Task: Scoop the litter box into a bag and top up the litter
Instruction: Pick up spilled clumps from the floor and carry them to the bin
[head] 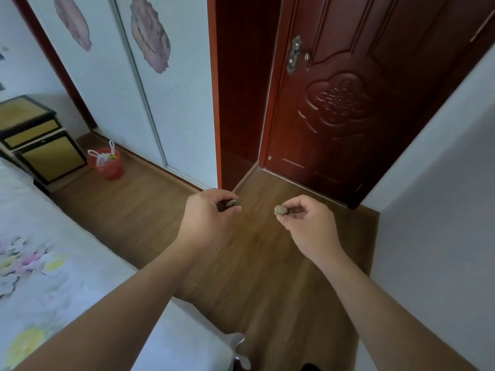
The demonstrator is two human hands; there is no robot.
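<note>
Bin stands right of nightstand, left of door.

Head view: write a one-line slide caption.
Left hand pinches a grainy clump, right hand a second clump, above the wooden floor.

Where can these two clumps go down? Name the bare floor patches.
Bare floor runs between the bed and the wardrobe, and on to the door, bordered by the wall on the right. The corner by the nightstand is crowded: the bin stands there.
</note>
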